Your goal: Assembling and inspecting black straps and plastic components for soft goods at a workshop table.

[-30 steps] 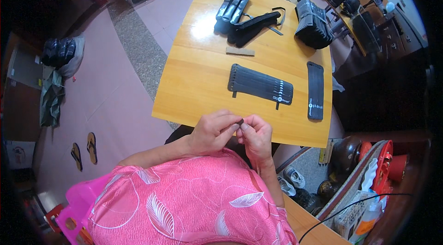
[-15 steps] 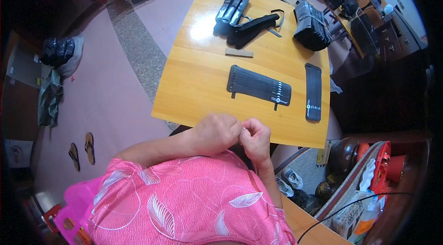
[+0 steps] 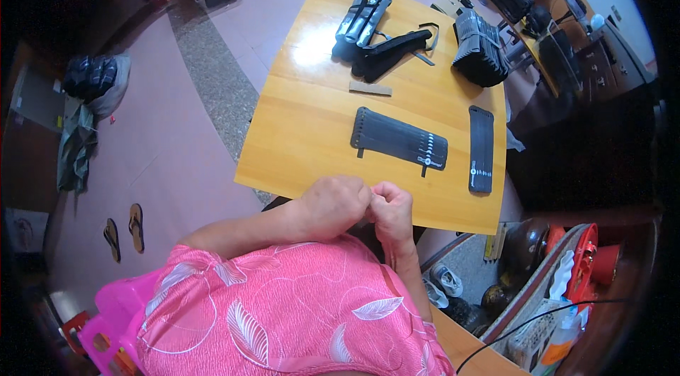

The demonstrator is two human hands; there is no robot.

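Note:
My left hand and my right hand meet in front of my chest, at the near edge of the wooden table. Both are closed, fingertips pinched close together. Whatever is between them is too small or hidden to make out. Beyond them lies a wide black flat piece with a row of holes at one end, pale marks at the other and small tabs along its near side. To its right rests a narrower black flat piece. A thin brown strip lies farther back.
At the table's far side are grey-and-black rolled pieces, a black padded piece with straps and a tied stack of black pieces. A pink plastic chair shows at lower left. Shoes and pots sit at lower right.
My hands stay pinched together in nearly the same place, with the right one shifted slightly. The table and everything on it appear a little lower in the picture.

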